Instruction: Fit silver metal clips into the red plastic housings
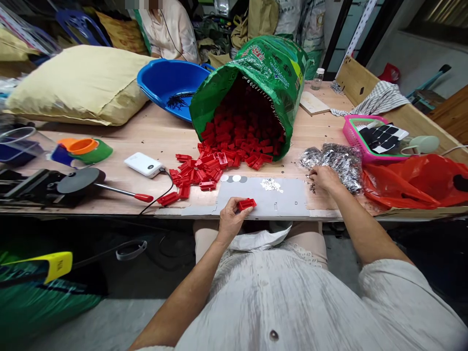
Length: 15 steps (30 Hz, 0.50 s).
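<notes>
My left hand [231,217], at the table's front edge, is closed round a small red plastic box-shaped part [247,204] with its hollow side up. My right hand [323,178] reaches to the right, fingertips pinched together at small dark metal bits [312,188] on the table. What they pinch is too small to make out. Beside that hand lie clear bags of shiny metal parts [341,163]. Between the hands, a grey mat [292,195] carries a pile of small white pieces [271,185]. Red parts [204,168] spill from a green woven sack [268,63] lying on its side.
A white power bank [142,165] with a cable and a lever press [82,181] are on the left. Behind are a blue basin [164,78] and a stuffed beige sack [80,85]. A pink basket [353,136] and red bag [420,183] stand right. Another person [171,27] sits opposite.
</notes>
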Motion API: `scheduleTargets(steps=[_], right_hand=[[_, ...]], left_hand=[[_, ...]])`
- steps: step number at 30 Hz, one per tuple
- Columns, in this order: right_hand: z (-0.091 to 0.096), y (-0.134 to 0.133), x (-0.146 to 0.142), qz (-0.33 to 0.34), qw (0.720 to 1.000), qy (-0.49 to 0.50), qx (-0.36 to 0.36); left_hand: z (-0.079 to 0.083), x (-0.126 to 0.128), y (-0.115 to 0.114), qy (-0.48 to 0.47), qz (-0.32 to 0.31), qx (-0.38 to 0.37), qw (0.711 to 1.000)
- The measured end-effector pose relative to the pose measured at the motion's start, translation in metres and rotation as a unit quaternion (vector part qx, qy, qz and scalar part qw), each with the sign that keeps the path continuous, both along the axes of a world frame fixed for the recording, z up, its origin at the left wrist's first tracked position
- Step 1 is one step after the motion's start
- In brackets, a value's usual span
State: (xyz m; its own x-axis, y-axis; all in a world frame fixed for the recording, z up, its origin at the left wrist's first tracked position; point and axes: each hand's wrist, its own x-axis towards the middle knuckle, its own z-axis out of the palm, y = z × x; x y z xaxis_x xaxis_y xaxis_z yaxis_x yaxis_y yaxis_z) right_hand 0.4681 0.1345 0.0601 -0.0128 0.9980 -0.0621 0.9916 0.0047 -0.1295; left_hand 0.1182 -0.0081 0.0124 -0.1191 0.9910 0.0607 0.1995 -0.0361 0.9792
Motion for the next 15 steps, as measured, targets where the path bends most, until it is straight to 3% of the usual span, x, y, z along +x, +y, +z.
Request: scheduleTargets(steps=[9,12,15], right_hand=[[0.005,-0.046,-0.022,0.058,0.997,0.04,-0.008],[0.004,-0.048,-0.026,0.077,0.995,0.065,-0.007],[0.002,-0.04,-0.021,0.047,0.997,0.061,0.028]], left_hand=[[0.002,0.0,-0.001,-0.003,-0.002,-0.003,1.0],[0.002,0.0,-0.001,-0.006,-0.005,-0.01,1.0],[0.001,0.0,0.0,-0.015,-0.007,-0.011,1.0]])
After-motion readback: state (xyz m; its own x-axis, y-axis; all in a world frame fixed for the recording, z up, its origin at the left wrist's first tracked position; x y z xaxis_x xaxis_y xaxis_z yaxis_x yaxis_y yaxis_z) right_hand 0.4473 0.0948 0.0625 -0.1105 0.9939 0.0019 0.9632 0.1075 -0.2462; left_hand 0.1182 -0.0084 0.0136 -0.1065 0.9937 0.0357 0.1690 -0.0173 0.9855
